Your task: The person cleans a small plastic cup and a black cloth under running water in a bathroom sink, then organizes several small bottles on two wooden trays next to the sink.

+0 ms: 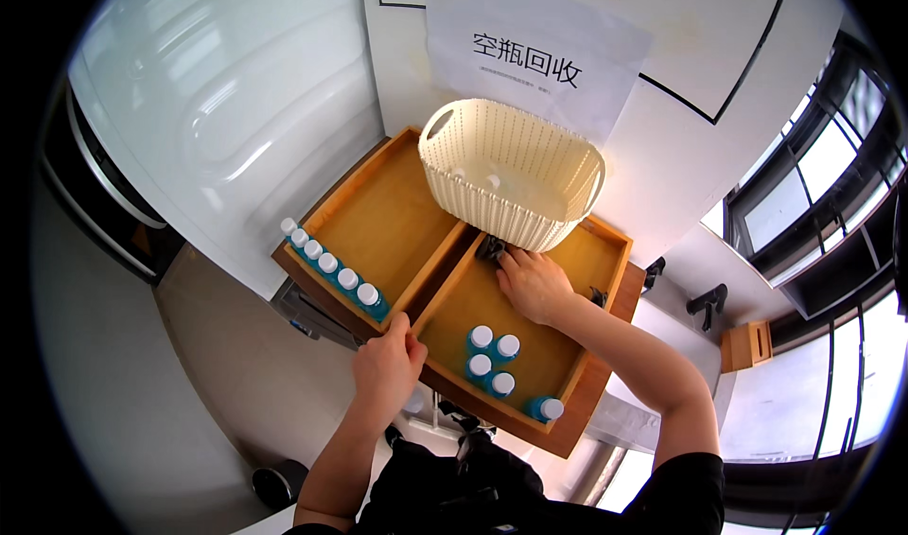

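Observation:
My left hand point(390, 366) pinches the near corner of the left wooden tray point(340, 208). A row of small bottles of blue liquid with white caps point(328, 262) lines that tray's near left side. My right hand point(533, 284) reaches into the right wooden tray point(425, 315), its fingers beside a black object point(491, 248) under the basket's edge; whether they hold it is hidden. Several more blue bottles point(502, 384) stand in the right tray, one of them point(546, 409) in its near right corner. The cream woven-pattern plastic basket point(489, 212) rests across both trays, with a few whitish items inside.
Both trays sit on a brown wooden table point(589, 421) against a white wall bearing a printed paper sheet point(532, 45). A large glossy white panel point(234, 109) rises at left. Another black object point(598, 296) lies by the right tray's side. A wooden box point(746, 347) stands farther right.

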{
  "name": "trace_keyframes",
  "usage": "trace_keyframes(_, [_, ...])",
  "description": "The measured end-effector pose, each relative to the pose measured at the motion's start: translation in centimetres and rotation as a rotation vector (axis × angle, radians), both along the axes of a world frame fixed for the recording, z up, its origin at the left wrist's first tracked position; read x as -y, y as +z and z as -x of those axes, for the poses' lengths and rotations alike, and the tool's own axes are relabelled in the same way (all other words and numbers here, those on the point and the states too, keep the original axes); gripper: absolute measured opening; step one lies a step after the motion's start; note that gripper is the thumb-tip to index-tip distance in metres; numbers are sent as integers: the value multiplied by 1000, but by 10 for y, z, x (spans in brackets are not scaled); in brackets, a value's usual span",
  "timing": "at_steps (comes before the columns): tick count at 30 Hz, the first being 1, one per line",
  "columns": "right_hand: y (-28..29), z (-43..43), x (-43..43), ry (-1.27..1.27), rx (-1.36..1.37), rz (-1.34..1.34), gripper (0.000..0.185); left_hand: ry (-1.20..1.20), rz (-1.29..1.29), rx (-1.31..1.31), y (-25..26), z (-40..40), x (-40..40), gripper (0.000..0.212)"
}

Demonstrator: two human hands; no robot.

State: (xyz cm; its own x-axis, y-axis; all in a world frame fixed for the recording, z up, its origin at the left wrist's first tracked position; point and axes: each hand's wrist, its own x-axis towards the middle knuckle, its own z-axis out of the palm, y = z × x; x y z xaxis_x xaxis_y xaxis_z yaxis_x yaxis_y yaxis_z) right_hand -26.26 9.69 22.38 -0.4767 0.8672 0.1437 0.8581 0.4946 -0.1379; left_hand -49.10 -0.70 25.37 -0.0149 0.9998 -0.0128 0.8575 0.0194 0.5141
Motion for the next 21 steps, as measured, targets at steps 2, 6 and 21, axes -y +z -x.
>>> trace_keyframes(2, [-1,0,-1,-52,11,10,31,3,7,0,1,0,0,16])
trace_keyframes(6, [2,1,-2,-126,35,19,31,19,-26,12,-4,0,1,16])
trace_keyframes(21, [19,20,3,713,-49,304,44,65,5,415,-10,1,4,11])
